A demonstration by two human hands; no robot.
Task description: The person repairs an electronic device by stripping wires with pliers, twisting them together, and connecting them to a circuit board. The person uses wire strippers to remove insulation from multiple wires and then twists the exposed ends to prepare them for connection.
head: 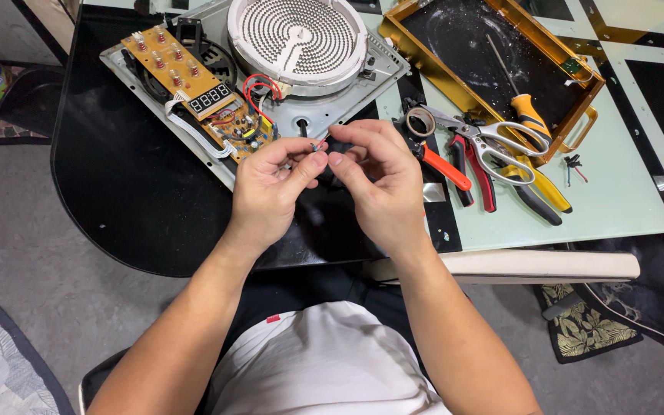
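Observation:
My left hand (270, 188) and my right hand (374, 180) meet over the near edge of the table, fingertips pinched together on a tiny dark component (316, 147). Which hand carries it I cannot tell; both touch it. Just beyond my fingers lies an opened electric hob (305, 115) on its metal base, with a white coiled heating plate (297, 34) and a yellow circuit board (194, 81) with a digit display and red wires (259, 88).
Right of my hands lie a tape roll (420, 121), orange-handled pliers (443, 165), red pliers (474, 169), scissors (493, 142) and yellow cutters (543, 192). A gold-rimmed tray (420, 58) holds an orange-handled screwdriver (528, 111). A black tabletop (132, 184) spreads left.

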